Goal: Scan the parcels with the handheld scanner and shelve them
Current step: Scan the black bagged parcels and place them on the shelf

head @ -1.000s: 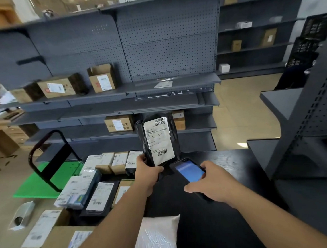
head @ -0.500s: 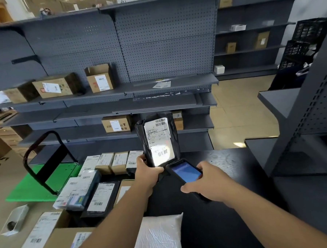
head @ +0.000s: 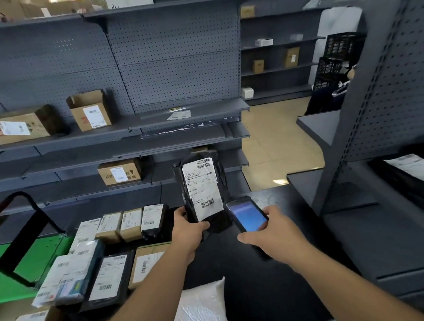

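My left hand [head: 189, 231] grips the lower end of a black plastic-wrapped parcel [head: 200, 188] and holds it upright, its white barcode label facing me. My right hand [head: 275, 233] holds a black handheld scanner [head: 247, 217] with a lit blue screen, its top end right beside the parcel's lower barcode. Both are above a black table [head: 257, 293]. Several labelled parcels [head: 98, 262] lie in rows on the table's left part. Grey pegboard shelves [head: 179, 113] stand behind the table and hold a few cardboard boxes [head: 90, 110].
A white padded mailer [head: 201, 310] lies at the table's near edge. A green trolley [head: 27, 265] with a black handle stands at the left. Another grey shelf unit [head: 385, 117] rises at the right, with a black labelled parcel [head: 413, 174] on it. Black crates [head: 336, 60] are stacked behind.
The bright scan light on the label's lower barcode half a second ago has gone. The parcel and scanner stay together; the view has shifted slightly right.
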The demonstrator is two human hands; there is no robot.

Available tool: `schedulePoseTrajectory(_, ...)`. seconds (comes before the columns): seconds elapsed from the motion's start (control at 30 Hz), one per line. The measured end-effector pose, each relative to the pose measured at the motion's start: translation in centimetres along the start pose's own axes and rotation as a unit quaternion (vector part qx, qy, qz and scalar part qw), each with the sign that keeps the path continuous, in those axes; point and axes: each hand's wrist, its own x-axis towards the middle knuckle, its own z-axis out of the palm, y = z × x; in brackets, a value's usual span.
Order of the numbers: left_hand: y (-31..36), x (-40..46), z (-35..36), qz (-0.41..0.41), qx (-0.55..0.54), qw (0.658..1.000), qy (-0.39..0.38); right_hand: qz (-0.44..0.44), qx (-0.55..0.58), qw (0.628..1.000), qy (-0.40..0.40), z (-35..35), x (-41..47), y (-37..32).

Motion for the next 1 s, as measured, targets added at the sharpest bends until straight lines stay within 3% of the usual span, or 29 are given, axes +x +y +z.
schedulePoseTrajectory(0.3,0.5,-2.5,8.5,0.014,0.039,0.987,-0.154,0.062,0.093,0.979,0.171,-5.0,-4.0,5.8)
schedulePoseTrajectory(0.57,2.4,-10.3,18.5,0.037,0.057,0.957,-0.282,0.117,0.157,0.923,0.33,-10.8,-10.0,13.5)
schedulePoseTrajectory(1.0,2.4,-28.4,38.5,0.012,0.008,0.908,-0.418,0.158,0.216,0.851,0.453,-24.7,-23.0,28.2)
